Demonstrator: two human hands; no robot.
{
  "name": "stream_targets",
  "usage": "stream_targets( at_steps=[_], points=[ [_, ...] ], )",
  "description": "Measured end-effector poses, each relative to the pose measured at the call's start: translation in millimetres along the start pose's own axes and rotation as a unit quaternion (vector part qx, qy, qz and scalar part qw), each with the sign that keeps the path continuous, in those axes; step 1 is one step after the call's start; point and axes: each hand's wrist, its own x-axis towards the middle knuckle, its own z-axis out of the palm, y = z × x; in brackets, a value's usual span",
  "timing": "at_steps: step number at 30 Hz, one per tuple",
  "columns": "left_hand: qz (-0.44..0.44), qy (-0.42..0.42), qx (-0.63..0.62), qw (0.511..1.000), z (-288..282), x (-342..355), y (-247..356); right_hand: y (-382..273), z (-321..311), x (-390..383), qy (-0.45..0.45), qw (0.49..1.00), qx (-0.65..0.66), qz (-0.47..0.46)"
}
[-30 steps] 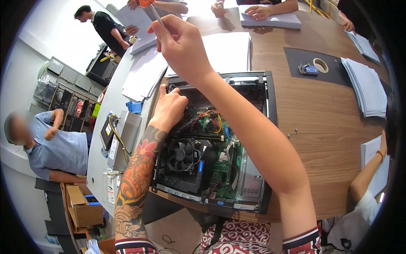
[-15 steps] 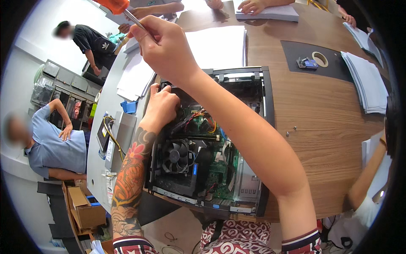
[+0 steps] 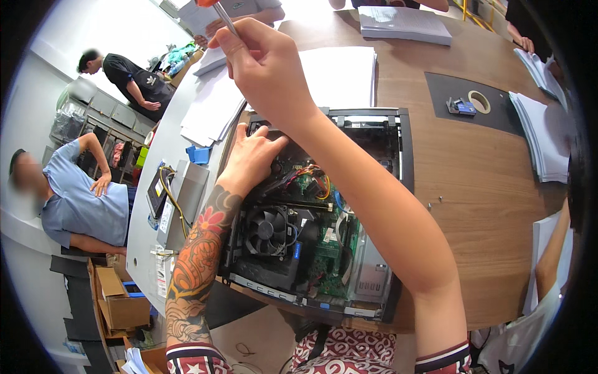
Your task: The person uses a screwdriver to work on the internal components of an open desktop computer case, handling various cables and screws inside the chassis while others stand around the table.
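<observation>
An opened desktop computer case lies flat on the table in front of me, its insides exposed. Inside are a black cooling fan, a green circuit board and several coloured wires. My left hand is closed at the case's far left corner, fingers bent over its edge; some fingertips are hidden. Above the far side of the case, my right hand pinches the metal shaft of a screwdriver. Its orange handle is mostly cut off by the top of the view.
Left of the case lie a metal power supply unit with cables and a blue plastic piece. Paper stacks stand beyond. On the right are two small screws, a tape roll and a dark mat. Several people stand or sit around.
The view has shifted, so the case and table sit slightly lower and further right. The screwdriver's handle has moved mostly out of the top edge. Both hands keep their holds.
</observation>
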Motion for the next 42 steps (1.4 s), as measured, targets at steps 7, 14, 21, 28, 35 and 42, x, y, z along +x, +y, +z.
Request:
stream_targets(
  at_steps=[7, 14, 21, 28, 35, 42],
  points=[
    [0.007, -0.002, 0.01, 1.0, -0.6, 2.9, 2.1, -1.7, -2.6, 4.0, 0.002, 1.0, 0.01, -0.015],
    [0.002, 0.006, -0.039, 0.999, 5.7, 1.2, -2.7, -0.9, 0.9, 0.8, 0.01, 0.999, 0.021, -0.028],
    [-0.039, 0.079, -0.154, 0.984, 3.5, -19.2, -1.0, -8.4, 5.9, -1.0, -0.013, 0.999, 0.042, -0.018],
    [-0.131, 0.277, -0.352, 0.884, -9.0, -48.1, -8.9, 2.4, 6.9, -8.1, -0.041, 0.997, 0.06, 0.039],
    [-0.206, 0.306, -0.537, 0.758, -11.7, -26.2, -9.7, 19.7, 22.3, -16.1, -0.053, 0.996, 0.033, 0.06],
    [-0.257, 0.252, -0.558, 0.748, -11.6, -23.9, 5.3, 23.2, 27.6, -18.1, -0.032, 0.998, 0.031, 0.051]
  ],
)
